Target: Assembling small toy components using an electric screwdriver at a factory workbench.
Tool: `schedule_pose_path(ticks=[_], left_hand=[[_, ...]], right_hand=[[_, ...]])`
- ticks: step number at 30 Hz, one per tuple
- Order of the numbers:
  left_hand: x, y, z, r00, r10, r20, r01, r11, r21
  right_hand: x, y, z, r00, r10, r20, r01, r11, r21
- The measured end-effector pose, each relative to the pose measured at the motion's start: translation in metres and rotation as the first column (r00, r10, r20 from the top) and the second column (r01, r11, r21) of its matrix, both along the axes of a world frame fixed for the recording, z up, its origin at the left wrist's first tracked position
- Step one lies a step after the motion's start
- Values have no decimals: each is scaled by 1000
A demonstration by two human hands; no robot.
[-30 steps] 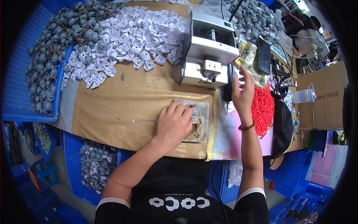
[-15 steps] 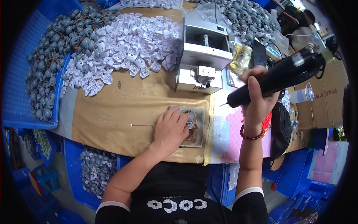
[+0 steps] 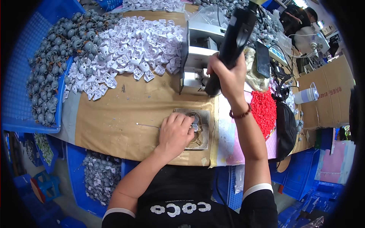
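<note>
My right hand (image 3: 232, 78) is wrapped round a black electric screwdriver (image 3: 236, 36), tilted with its lower end over the front of a metal screw feeder (image 3: 193, 88). Its bit cannot be made out. Near the table's front edge, my left hand (image 3: 175, 133) presses its fingers on a small grey round part with a white piece (image 3: 194, 124). That part sits in the hollow of a square fixture block (image 3: 204, 141); my fingers cover some of it. A thin wire (image 3: 147, 125) with a small light tip sticks out leftward from beneath this hand.
Piles of white plastic parts (image 3: 137, 49) and grey round parts (image 3: 72, 32) cover the far left, with a blue crate (image 3: 62, 98) at the edge. To the right lie small red pieces (image 3: 263, 112), a black pouch (image 3: 286, 129) and a phone (image 3: 262, 59). A person (image 3: 298, 19) is at the far right.
My right hand has swung the screwdriver left to the screw feeder and tipped it more upright, uncovering the red pieces. My left hand stays at the fixture block.
</note>
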State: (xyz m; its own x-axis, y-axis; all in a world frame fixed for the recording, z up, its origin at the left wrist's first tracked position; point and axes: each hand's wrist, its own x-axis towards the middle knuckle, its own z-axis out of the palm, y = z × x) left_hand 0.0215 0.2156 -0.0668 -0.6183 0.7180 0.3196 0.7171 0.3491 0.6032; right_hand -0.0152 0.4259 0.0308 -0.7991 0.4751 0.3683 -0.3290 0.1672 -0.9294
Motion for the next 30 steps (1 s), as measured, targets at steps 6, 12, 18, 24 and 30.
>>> schedule_pose_path(ticks=[6,12,18,24,30], left_hand=[[0,0,-5,1000,8,-5,-8,999,35],[-1,2,-3,999,-2,-35,4,999,39],[-2,2,-4,999,-1,-54,3,999,33],[-3,1,1,999,9,46,-10,1000,17],[-2,1,1,999,12,43,-14,999,48]], right_hand=[[58,-44,-10,998,60,-29,-64,987,-148],[72,-52,-34,986,96,-136,-103,994,-48],[74,-54,-41,971,145,-188,-155,987,-40],[84,-53,-50,969,209,-128,-172,951,255],[92,-53,-50,969,243,-32,-196,846,496]])
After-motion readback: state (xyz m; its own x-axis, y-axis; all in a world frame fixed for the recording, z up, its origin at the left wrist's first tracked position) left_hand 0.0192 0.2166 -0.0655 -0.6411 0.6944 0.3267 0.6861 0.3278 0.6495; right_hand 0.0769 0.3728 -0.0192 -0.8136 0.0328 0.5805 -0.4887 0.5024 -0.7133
